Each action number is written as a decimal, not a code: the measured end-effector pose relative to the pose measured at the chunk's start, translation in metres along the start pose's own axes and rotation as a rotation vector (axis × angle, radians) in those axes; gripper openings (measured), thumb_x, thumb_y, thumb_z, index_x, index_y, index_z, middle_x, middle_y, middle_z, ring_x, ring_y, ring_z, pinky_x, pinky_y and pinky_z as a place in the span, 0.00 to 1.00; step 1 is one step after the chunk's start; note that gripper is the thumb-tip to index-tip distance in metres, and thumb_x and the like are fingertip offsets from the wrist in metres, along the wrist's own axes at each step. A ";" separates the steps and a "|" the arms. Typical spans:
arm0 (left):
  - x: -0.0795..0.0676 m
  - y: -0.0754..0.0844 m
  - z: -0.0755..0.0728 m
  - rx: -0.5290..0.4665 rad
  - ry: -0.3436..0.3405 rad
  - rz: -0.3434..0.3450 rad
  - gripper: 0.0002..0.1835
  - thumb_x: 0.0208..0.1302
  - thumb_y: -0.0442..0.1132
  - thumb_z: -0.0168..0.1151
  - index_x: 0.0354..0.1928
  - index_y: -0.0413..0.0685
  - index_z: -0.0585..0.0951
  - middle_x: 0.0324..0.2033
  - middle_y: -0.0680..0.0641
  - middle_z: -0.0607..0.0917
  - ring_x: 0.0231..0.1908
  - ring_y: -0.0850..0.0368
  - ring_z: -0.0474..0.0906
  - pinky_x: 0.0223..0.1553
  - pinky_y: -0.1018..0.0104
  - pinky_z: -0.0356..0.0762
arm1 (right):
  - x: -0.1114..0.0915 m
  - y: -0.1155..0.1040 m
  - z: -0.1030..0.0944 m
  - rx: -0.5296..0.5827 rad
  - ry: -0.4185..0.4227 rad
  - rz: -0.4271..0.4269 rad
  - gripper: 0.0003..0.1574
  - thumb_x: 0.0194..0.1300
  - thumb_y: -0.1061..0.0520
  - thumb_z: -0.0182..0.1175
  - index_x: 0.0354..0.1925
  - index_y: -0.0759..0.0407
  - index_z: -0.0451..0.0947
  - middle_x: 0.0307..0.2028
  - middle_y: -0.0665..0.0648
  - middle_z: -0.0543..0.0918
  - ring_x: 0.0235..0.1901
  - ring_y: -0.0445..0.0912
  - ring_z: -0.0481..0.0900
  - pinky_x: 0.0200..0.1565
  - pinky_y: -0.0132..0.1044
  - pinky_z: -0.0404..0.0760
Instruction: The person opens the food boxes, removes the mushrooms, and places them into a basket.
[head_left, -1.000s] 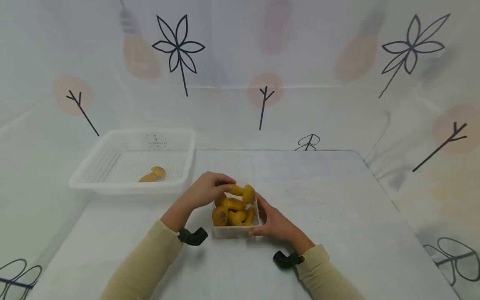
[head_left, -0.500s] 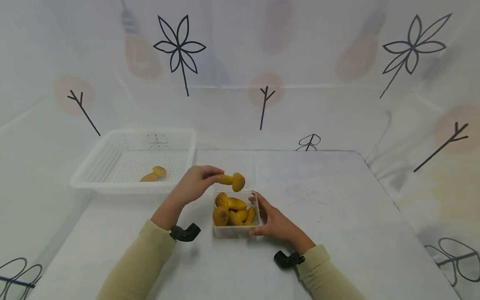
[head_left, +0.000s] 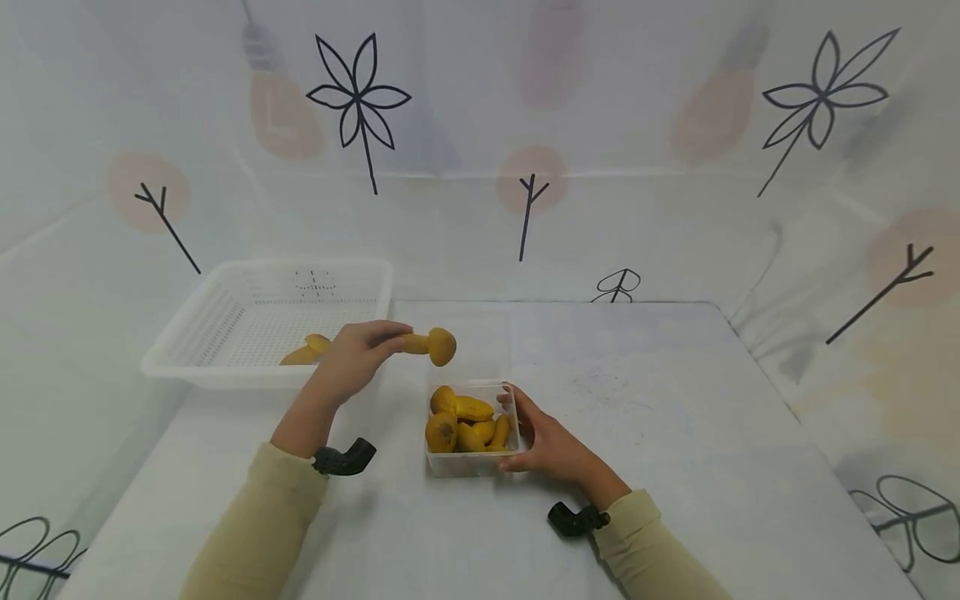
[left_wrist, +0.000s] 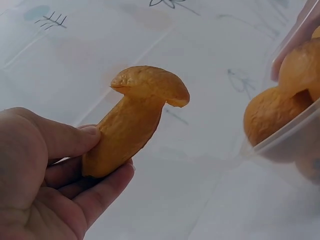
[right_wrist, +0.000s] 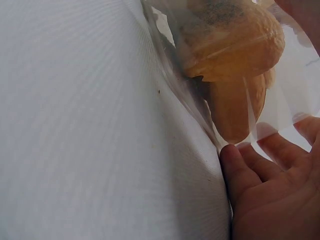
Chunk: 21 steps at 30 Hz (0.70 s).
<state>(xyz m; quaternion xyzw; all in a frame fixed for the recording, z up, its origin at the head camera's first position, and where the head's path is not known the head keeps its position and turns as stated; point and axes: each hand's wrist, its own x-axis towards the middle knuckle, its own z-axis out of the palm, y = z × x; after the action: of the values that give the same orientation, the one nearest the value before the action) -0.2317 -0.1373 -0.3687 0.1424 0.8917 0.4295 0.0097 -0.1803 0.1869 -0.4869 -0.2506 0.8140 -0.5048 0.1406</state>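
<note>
My left hand (head_left: pixel 351 358) pinches a yellow-orange mushroom (head_left: pixel 441 347) by its stem, thumb on one side and fingers on the other. Its cap points right, away from the palm, in the head view. The left wrist view shows the whole mushroom (left_wrist: pixel 135 117), held up in the air. A clear plastic box (head_left: pixel 463 467) stands on the table with several more mushrooms (head_left: pixel 472 408) inside. My right hand (head_left: pixel 553 446) grips the box's right side, thumb near the front corner and fingers toward the back. Through the clear wall, mushrooms (right_wrist: pixel 230 45) show in the right wrist view.
At the back left stands a white perforated plastic basket (head_left: pixel 247 377) with a yellow mushroom (head_left: pixel 298 357) in it, partly hidden by my left hand. The white table (head_left: pixel 675 467) meets a printed cloth backdrop (head_left: pixel 450 233) at its far edge.
My left hand has lifted the mushroom out of the clear box and carried it up and left, toward the basket. My right hand has stayed at the box.
</note>
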 end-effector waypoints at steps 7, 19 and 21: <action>-0.004 -0.013 -0.018 -0.017 0.047 -0.044 0.19 0.70 0.50 0.56 0.58 0.53 0.79 0.57 0.47 0.81 0.56 0.48 0.76 0.59 0.46 0.73 | 0.000 0.001 0.001 0.010 0.001 0.006 0.73 0.50 0.48 0.76 0.77 0.47 0.36 0.74 0.56 0.56 0.74 0.56 0.53 0.69 0.54 0.60; -0.010 -0.036 -0.043 -0.007 0.142 -0.100 0.23 0.68 0.55 0.56 0.59 0.51 0.79 0.58 0.44 0.80 0.58 0.46 0.75 0.61 0.44 0.70 | -0.001 0.000 0.000 0.021 -0.001 -0.012 0.73 0.50 0.50 0.76 0.77 0.49 0.36 0.74 0.58 0.56 0.74 0.57 0.53 0.68 0.53 0.62; -0.011 -0.039 -0.046 -0.010 0.156 -0.111 0.23 0.69 0.54 0.56 0.60 0.51 0.78 0.59 0.44 0.79 0.58 0.45 0.74 0.60 0.44 0.70 | -0.001 -0.001 0.001 0.011 0.006 -0.013 0.73 0.49 0.49 0.76 0.77 0.50 0.36 0.74 0.57 0.57 0.74 0.57 0.54 0.68 0.53 0.63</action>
<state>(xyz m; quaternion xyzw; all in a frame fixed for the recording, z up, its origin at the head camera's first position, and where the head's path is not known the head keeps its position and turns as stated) -0.2370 -0.1987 -0.3706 0.0590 0.8940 0.4427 -0.0354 -0.1791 0.1866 -0.4864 -0.2536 0.8101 -0.5108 0.1361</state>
